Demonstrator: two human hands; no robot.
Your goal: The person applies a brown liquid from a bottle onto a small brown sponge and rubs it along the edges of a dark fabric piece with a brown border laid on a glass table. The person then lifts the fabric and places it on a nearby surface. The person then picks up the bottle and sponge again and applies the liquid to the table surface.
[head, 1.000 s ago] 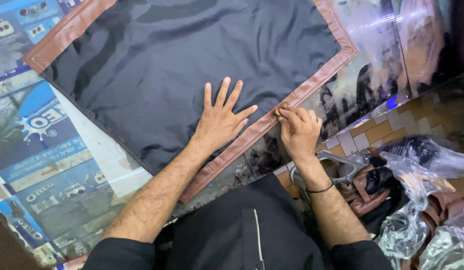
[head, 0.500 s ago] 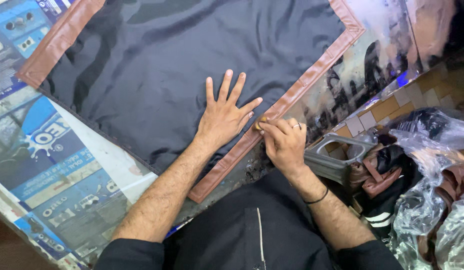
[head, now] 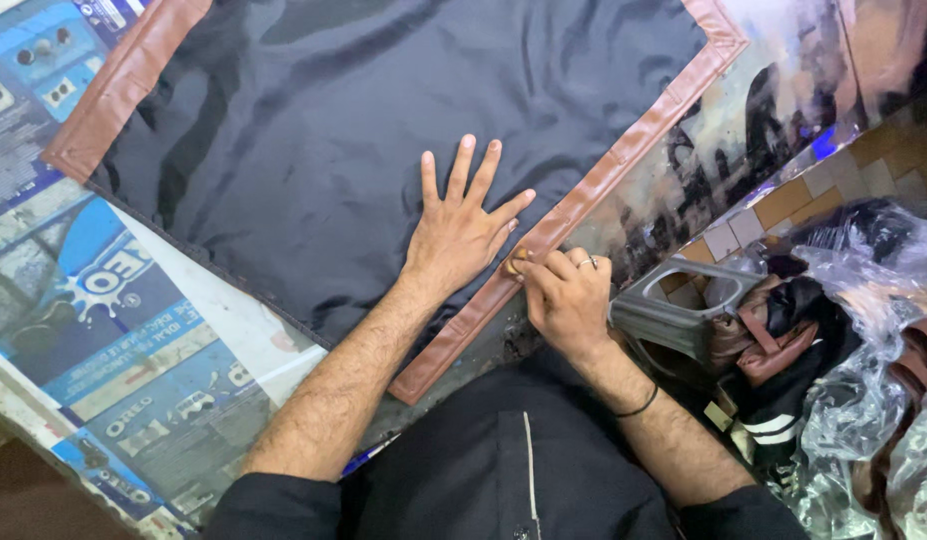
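work in hand: a person is pressing a brown leather-like trim strip [head: 583, 205] along the edge of a sheet of dark shiny fabric [head: 363, 130] spread over the bench [head: 183, 330].
done so far: the brown trim is already lying along the right edge of the fabric, turning the far corner near the top, and another brown band [head: 123, 85] is running down the left edge (it is looking flat and seated there, as far as i can judge).
left to do: the near end of the strip, below the hands, is looking looser and slightly lifted, and the bottom edge of the fabric is showing no trim at all, so i'd judge a good part is remaining.
left hand [head: 461, 228]: lying flat on the dark fabric, fingers spread wide, palm down, grip released, just weighing the cloth down beside the trim.
right hand [head: 568, 295]: curled over the strip, fingertips pinched on a small tan thing [head: 515, 262] against the trim (i cannot tell what it is); a ring is showing on one finger and a dark band on the wrist.
arms: both forearms are reaching forward from a dark shirt, the left one stretched longer.
nearby: a grey metal frame [head: 673, 310] and crumpled clear plastic bags [head: 863, 400] are sitting to the right, apart from the work.
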